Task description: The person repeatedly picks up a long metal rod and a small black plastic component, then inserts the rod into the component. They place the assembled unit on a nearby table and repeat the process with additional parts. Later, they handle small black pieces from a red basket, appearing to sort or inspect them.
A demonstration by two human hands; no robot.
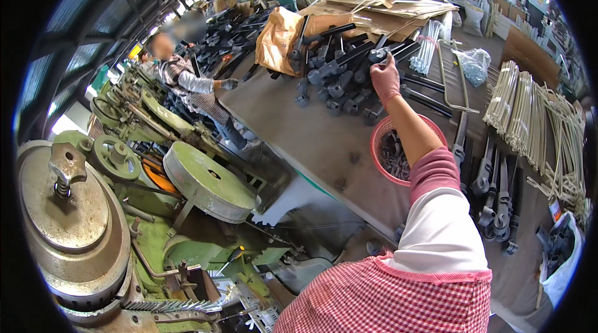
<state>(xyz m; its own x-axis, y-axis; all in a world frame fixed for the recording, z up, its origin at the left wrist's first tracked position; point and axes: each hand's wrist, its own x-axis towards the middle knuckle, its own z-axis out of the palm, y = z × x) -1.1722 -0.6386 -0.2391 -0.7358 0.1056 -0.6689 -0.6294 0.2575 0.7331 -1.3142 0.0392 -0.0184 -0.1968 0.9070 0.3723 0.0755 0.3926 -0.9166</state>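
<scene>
My right hand (385,80), in a pinkish glove, reaches across the bench to a heap of dark metal parts. Its fingers are closed on the round grey end of a black rod (379,56). Around it lie several more black rods and knobbly grey joint ends (339,77), piled loosely. Under my right forearm stands a pink-red plastic basket (375,146) of small dark pieces, partly hidden by the arm. My left hand is outside the picture.
Green machines with wheels (212,177) stand at left; a co-worker (193,87) stands beyond them. The brown bench (299,140) carries a brown paper bag (279,40), cardboard (386,12), bundled pale rods (517,105), and long dark rods (492,202). A white bag (564,264) is at lower right.
</scene>
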